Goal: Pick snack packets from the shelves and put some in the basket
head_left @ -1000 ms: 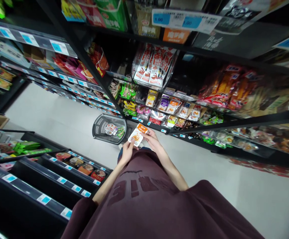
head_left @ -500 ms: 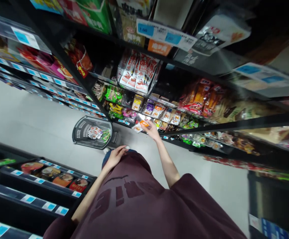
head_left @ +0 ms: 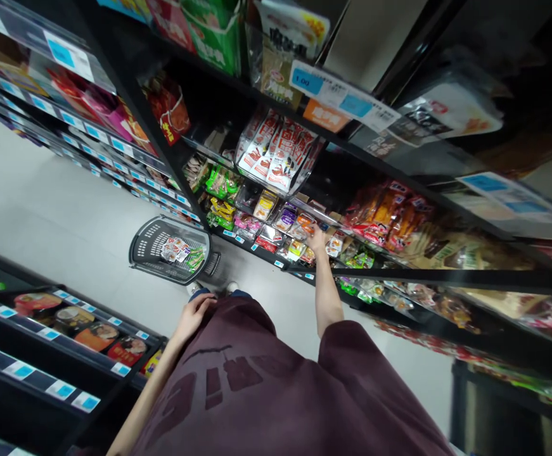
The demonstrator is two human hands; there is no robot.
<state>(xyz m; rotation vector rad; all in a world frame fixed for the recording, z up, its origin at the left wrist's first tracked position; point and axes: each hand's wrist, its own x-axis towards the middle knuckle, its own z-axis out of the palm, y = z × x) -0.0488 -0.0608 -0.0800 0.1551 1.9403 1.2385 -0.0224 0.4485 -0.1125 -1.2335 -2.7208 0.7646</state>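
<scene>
Two hands show in the head view, and only the right hand (head_left: 317,239) is at the shelf (head_left: 276,261). Its arm is stretched straight out, fingers (head_left: 314,232) among the small snack packets (head_left: 299,228) on the low tier; whether they pinch one or just rest on them I cannot tell, the spot is too small and blurred. The packets lie right at and just beyond the fingertips, tilted in rows running left to right along the shelf edge, glossy, in orange, purple, yellow and white. The left hand (head_left: 194,311) hangs loose by the maroon shirt (head_left: 266,392), fingers relaxed and holding nothing. Left of it, on the floor, stands a grey basket (head_left: 170,250) with a few packets inside.
</scene>
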